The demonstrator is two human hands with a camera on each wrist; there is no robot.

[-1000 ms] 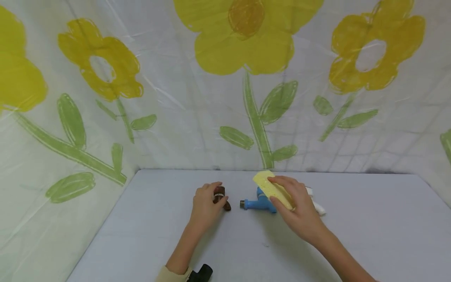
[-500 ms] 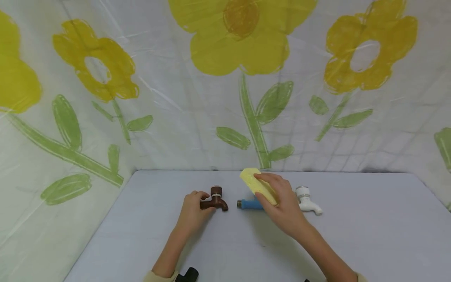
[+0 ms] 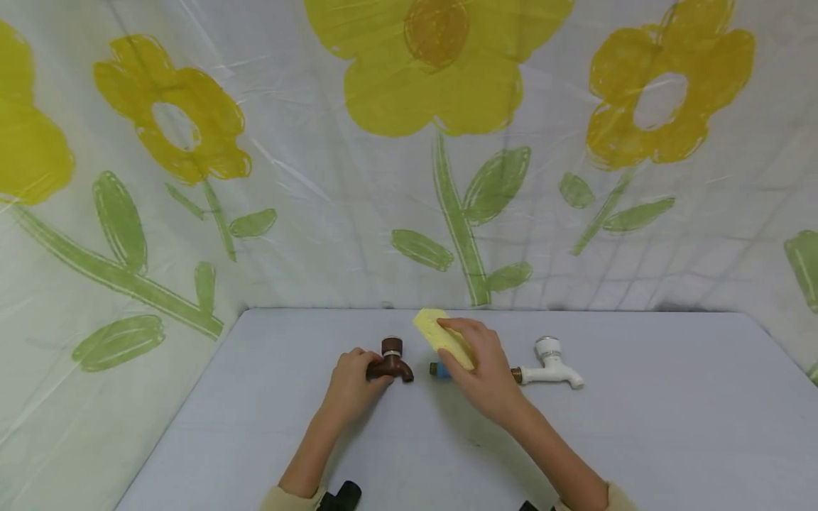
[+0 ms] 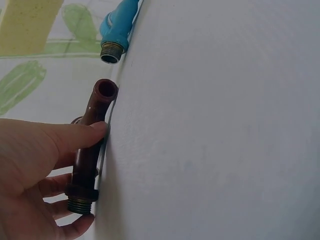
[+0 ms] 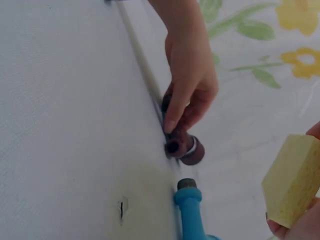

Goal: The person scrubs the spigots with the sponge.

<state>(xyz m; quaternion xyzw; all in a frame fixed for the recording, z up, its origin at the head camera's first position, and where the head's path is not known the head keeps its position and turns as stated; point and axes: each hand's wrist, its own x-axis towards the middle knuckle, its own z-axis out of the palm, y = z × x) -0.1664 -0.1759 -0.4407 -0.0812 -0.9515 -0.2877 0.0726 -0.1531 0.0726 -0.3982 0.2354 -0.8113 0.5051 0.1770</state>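
Before a flower-printed sheet [image 3: 307,213], the pale table [image 3: 243,426] bears three taps. The left hand [image 3: 353,380] pinches the leftmost, brown tap [image 3: 395,367]; the right hand [image 3: 484,370] grips a yellow sponge [image 3: 437,338] near the blue tap [image 3: 438,370]. Bracing the brown tap firmly should stop it rolling under any wiping. Since half a second ago, the sponge has shifted left, uncovering the white tap's [image 3: 554,372] threaded end.

brown tap [image 4: 87,162] looks glossy, sponge [image 5: 288,182] matt and porous, blue tap [image 4: 120,25] smooth plastic.
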